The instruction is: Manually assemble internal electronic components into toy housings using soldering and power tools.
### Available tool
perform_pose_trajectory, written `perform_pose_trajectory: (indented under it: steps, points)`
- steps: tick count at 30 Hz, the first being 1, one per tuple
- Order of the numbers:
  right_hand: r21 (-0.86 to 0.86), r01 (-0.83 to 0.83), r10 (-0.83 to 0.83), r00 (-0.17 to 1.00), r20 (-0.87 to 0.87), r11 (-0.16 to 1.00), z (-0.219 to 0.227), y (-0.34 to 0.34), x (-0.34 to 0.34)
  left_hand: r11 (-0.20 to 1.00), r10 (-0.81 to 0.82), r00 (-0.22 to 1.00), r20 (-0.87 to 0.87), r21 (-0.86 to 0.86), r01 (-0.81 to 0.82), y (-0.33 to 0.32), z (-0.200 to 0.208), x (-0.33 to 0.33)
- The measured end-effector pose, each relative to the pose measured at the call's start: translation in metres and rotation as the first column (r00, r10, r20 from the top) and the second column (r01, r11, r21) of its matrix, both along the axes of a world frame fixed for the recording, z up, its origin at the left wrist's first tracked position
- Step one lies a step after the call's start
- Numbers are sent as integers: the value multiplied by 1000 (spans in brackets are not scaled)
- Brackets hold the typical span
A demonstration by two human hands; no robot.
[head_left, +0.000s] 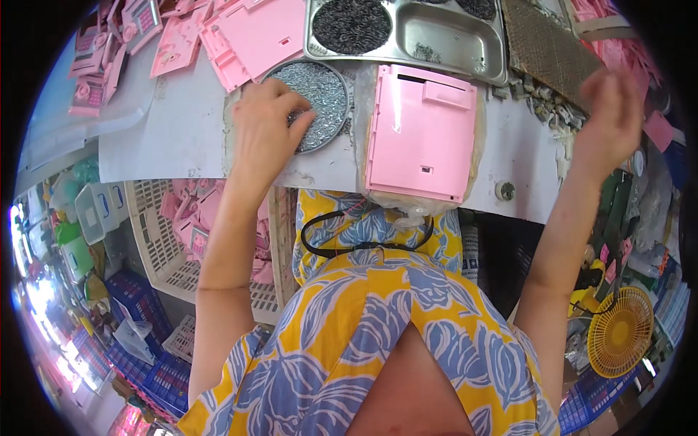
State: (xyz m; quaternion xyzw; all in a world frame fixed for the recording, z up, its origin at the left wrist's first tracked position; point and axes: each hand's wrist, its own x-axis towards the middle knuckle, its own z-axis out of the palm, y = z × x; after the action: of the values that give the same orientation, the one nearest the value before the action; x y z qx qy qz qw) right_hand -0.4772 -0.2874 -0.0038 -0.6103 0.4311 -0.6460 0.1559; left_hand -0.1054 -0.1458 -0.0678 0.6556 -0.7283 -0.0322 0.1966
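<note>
My left hand (pixel 265 131) rests over a round dish (pixel 343 109) filled with small silver screws (pixel 323 98). Its fingers are curled and thumb and forefinger come close together; anything pinched between them is too small to make out. To the right of the dish, a pink plastic casing (pixel 422 134) lies flat on a pad wrapped in clear plastic (pixel 369 190), with a slot and a raised bar near its far end. Somewhat blurred, my right hand (pixel 614 120) is raised at the far right beside a heap of pink parts (pixel 640 54), fingers extended, nothing visible in them.
Beyond the casing stands a metal tray (pixel 502 73) holding dark small parts (pixel 352 25). Brown corrugated board (pixel 545 47) and small metal pieces (pixel 545 109) lie to its right. Pink panels (pixel 251 36) cover the far left table. A white crate (pixel 156 240) of pink parts sits below.
</note>
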Motion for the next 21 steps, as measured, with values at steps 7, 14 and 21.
perform_pose_trajectory:
  steps: [7, 14, 21]
  points:
    - [103, -473, 442, 867, 229, 875, 51, -77, 77, 996, 45, 999, 6, -79, -44, -20, -10, 7]
    - [361, -552, 624, 772, -118, 752, 65, -72, 78, 1000, -5, 998, -62, 8, 5, -23, -3, 19]
    - [139, -928, 847, 373, 379, 346, 34, 15, 61, 910, -415, 832, -367, -191, 369, 4, 26, -58]
